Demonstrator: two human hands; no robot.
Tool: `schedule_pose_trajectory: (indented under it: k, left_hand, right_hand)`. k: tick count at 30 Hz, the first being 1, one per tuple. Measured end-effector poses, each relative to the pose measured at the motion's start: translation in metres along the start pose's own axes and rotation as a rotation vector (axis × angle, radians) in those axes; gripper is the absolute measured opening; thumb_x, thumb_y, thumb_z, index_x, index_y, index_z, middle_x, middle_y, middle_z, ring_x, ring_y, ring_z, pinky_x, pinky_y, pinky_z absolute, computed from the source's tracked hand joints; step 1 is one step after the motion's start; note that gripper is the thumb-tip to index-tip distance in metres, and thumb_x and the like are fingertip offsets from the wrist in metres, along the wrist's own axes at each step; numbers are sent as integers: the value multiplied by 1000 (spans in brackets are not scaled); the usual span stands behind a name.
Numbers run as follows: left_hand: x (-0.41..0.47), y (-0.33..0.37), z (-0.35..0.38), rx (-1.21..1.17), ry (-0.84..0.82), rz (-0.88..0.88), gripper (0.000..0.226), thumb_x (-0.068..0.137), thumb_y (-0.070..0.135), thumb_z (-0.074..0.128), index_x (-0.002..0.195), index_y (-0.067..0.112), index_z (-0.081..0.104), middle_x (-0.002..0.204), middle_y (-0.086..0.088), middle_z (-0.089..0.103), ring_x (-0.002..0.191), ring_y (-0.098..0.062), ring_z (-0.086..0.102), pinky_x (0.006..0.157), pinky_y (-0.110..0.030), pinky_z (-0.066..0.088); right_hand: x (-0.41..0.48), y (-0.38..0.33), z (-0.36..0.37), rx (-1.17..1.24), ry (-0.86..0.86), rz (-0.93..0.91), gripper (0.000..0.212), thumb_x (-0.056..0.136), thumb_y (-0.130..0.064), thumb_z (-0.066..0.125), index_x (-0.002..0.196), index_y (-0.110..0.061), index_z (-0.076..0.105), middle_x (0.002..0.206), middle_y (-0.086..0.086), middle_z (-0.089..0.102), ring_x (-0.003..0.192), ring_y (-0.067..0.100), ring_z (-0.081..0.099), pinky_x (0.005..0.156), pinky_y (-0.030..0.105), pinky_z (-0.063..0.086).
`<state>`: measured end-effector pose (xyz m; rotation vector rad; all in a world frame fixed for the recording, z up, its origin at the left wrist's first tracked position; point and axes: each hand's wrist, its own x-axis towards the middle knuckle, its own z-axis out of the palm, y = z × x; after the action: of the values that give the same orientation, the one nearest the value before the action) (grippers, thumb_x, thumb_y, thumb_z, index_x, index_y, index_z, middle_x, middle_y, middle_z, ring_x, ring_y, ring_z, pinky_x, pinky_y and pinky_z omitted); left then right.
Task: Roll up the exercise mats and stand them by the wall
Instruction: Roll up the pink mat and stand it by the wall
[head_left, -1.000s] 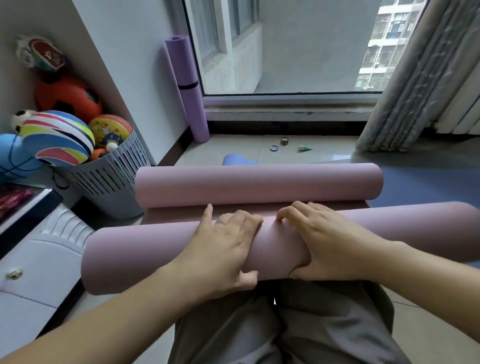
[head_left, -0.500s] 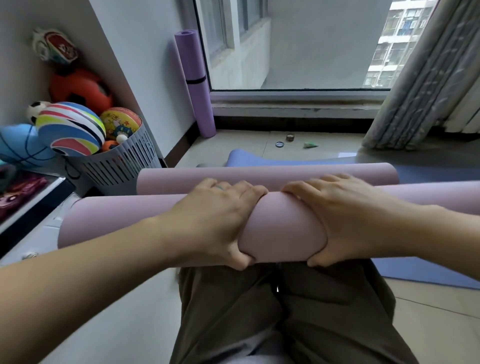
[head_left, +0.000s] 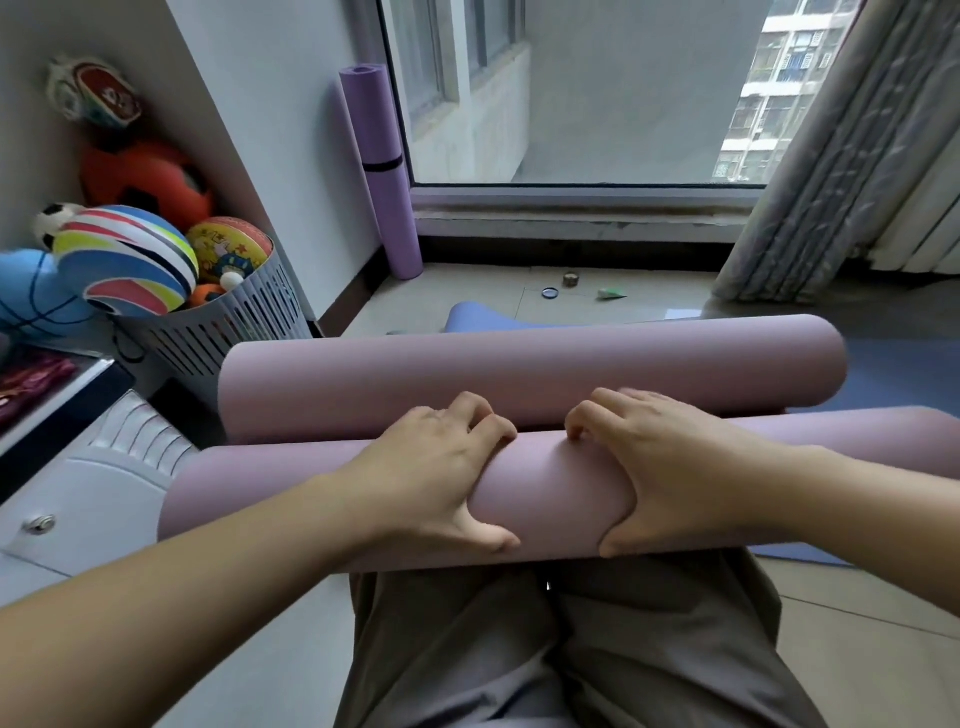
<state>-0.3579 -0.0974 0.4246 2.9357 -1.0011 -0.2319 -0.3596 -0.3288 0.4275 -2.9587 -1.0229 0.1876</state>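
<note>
Pink near roll (head_left: 550, 499) now butts the far roll (head_left: 519, 374); left hand (head_left: 436, 467) and right hand (head_left: 665, 462) clutch it with curled fingers, and rolling looks nearly done.

I was at home, in a room with a tiled floor (head_left: 857, 639), a curtained window (head_left: 571, 93), and a basket (head_left: 228, 322) heaped with toy balls (head_left: 124, 260).

white basket (head_left: 228, 332), striped ball (head_left: 124, 260), orange ball (head_left: 150, 179), grey curtain (head_left: 815, 176)
</note>
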Motion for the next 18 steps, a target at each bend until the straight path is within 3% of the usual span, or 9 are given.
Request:
schedule_pose_trajectory:
  k: [4, 8, 10, 12, 15, 18]
  left_hand:
    - [10, -5, 1, -105, -89, -114, 82, 71, 80, 50, 139, 37, 32, 132, 6, 28, 113, -20, 42, 97, -27, 32]
    - [25, -5, 1, -40, -79, -132, 79, 76, 77, 48, 139, 31, 38, 119, 2, 27, 116, -18, 32, 100, -30, 32]
    - [31, -5, -2, 17, -94, -136, 78, 79, 76, 44, 140, 28, 38, 121, -1, 32, 116, -20, 35, 100, -33, 35]
    - [35, -8, -4, 20, -99, -149, 77, 81, 75, 42, 143, 29, 36, 126, -3, 37, 118, -23, 40, 101, -36, 36]
    - [37, -10, -1, -16, -77, -151, 72, 84, 72, 39, 143, 32, 31, 127, -3, 38, 118, -24, 42, 99, -38, 38]
    - [38, -7, -1, 24, -63, -108, 68, 85, 72, 36, 141, 35, 29, 123, -3, 35, 113, -24, 41, 93, -37, 39]
  right_hand:
    - [12, 7, -3, -45, -26, 15, 84, 58, -76, 64, 126, -34, 39, 118, -17, 48, 107, 9, 34, 93, 27, 34]
    - [15, 17, 1, 35, -7, 41, 92, 62, -72, 66, 137, -31, 33, 130, -10, 44, 111, 12, 43, 92, 25, 35]
    - [15, 20, 2, 64, 31, 65, 92, 62, -68, 68, 137, -27, 32, 130, -8, 41, 111, 14, 49, 83, 23, 33]
    - [17, 22, 0, 105, 31, 85, 78, 68, -64, 67, 130, -26, 37, 125, -10, 47, 105, 10, 52, 77, 21, 29]
    - [28, 31, -9, 241, -4, 143, 44, 85, -56, 53, 117, -25, 55, 113, -10, 60, 95, 8, 54, 80, 24, 38]
    - [52, 42, -13, 247, -91, 203, 30, 98, -38, 44, 120, -25, 60, 117, -3, 64, 104, 19, 56, 88, 30, 42]
